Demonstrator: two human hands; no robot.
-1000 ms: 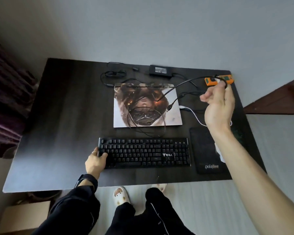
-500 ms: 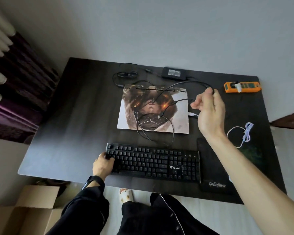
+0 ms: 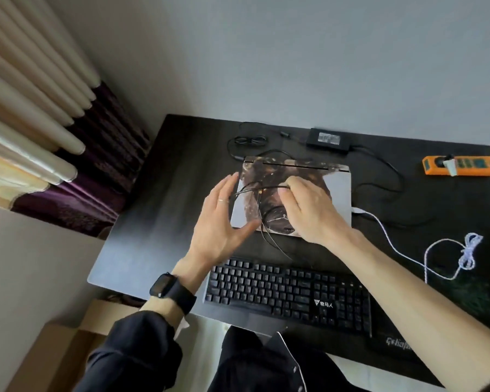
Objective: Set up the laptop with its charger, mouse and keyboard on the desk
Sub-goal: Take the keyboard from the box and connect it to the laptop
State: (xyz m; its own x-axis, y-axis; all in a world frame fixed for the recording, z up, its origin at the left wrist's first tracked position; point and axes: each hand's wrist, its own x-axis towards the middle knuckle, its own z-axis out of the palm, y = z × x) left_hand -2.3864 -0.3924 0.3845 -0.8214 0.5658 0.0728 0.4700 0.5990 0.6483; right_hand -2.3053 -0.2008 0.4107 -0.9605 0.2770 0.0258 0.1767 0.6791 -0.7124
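Observation:
A closed laptop with a picture on its lid lies on the dark desk. My right hand hovers over the lid and pinches a thin black cable that loops down toward the black keyboard in front. My left hand is raised beside the laptop's left edge, fingers spread, touching the cable loop. The black charger brick lies behind the laptop with its cords trailing. The mouse is not visible.
An orange power strip lies at the desk's back right. A white cable curls on the right, over a dark mouse pad. A curtain hangs at the left; a cardboard box sits on the floor below.
My right hand has carried the black cable from near the power strip leftward over the laptop lid. My left hand has left the keyboard and risen to the cable. The view swung right.

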